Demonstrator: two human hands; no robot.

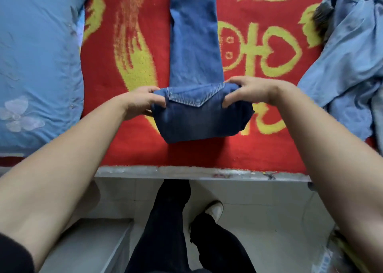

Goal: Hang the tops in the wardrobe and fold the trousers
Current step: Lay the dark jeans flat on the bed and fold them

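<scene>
A pair of blue jeans [194, 45] lies lengthwise on the red and yellow blanket [259, 148], legs running away from me. The near end, with a back pocket showing, is doubled over into a thick fold [199, 117]. My left hand [141, 102] grips the left side of that fold, thumb on top and fingers beneath. My right hand [246, 91] grips the right side the same way. A pale blue top [348, 65] lies crumpled at the right of the bed.
A light blue pillow [37, 65] with a flower print lies at the left. The bed's metal front edge [196, 173] runs across below the blanket. Below it are the tiled floor, my dark trouser legs and a white shoe [215, 209].
</scene>
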